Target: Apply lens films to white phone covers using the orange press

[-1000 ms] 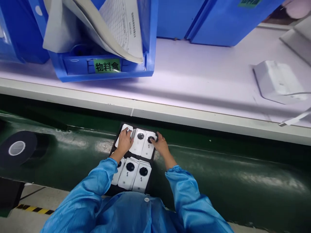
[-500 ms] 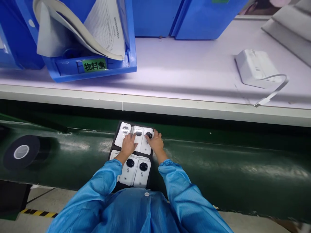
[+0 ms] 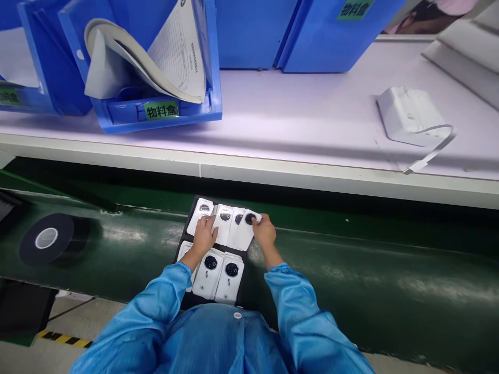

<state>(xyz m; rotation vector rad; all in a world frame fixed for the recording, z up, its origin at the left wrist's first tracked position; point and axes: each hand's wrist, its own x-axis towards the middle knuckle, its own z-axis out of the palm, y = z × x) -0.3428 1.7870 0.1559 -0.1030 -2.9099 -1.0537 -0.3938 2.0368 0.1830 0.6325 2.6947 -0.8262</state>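
Observation:
A black tray (image 3: 187,235) holds two rows of flat white panels, each with a dark round window near its top. Between my right thumb and fingers, my right hand (image 3: 265,232) pinches the upper right edge of a white panel (image 3: 246,234), which sits tilted over the right end of the far row. My left hand (image 3: 204,235) lies over the far row's left and middle stacks, fingers apart, touching a white panel (image 3: 223,226) at its fingertips. The near row's white panels (image 3: 229,280) lie stacked by my body, the leftmost partly hidden by my left wrist.
The tray rests on a green conveyor belt (image 3: 351,280). At left lies a black tape roll (image 3: 49,239). Above the belt, a white shelf (image 3: 296,124) carries blue bins (image 3: 163,120) with papers and a white box-shaped device (image 3: 411,111) with a cable.
My right hand has moved right and pulled the top panel of the far right stack askew, uncovering another dark window beneath. My left hand stays about where it was.

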